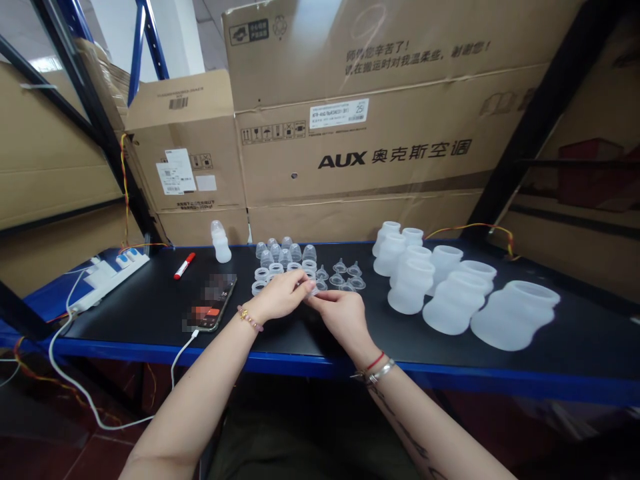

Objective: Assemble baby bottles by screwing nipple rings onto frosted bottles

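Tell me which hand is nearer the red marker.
Left. The left hand is to the marker's right in this view, well apart from the red marker; the right hand is farther off on that same side, beyond the left hand.

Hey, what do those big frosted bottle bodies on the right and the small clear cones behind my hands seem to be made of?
The large bottle bodies look like milky translucent plastic or silicone, matte, with light glowing through. The small clear cones look like thin silicone or plastic, glossier and see-through; hardness can't be told.
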`<state>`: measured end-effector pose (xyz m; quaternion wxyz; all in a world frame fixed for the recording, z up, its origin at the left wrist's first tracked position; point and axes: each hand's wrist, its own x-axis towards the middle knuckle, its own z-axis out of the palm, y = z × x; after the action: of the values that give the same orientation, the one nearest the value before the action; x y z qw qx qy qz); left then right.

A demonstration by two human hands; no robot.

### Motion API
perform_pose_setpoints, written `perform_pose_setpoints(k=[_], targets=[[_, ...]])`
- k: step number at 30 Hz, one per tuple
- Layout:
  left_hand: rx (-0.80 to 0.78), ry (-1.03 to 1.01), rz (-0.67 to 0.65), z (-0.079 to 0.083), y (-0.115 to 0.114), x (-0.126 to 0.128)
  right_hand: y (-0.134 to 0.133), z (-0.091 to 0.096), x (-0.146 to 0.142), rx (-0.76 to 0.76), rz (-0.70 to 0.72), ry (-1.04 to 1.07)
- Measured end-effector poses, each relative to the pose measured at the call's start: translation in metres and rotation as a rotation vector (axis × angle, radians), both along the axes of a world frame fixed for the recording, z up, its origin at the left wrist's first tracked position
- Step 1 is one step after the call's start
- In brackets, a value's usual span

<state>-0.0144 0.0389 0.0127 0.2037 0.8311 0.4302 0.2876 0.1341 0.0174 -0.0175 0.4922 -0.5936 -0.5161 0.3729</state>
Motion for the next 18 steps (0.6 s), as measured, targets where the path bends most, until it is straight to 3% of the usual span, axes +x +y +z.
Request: perform_pose_setpoints(k=[13,18], targets=[[-0.497,-0.362,-0.101,-0.0017,0.0049,-0.0004,0.0019,0.0049,0.0011,-0.043,-0.003,0.17],[-0.454,-0.389,-0.23,-0.0079,0.0102,-0.0047,0.0029,0.01,0.0024,-0.075,0.029,0.263]])
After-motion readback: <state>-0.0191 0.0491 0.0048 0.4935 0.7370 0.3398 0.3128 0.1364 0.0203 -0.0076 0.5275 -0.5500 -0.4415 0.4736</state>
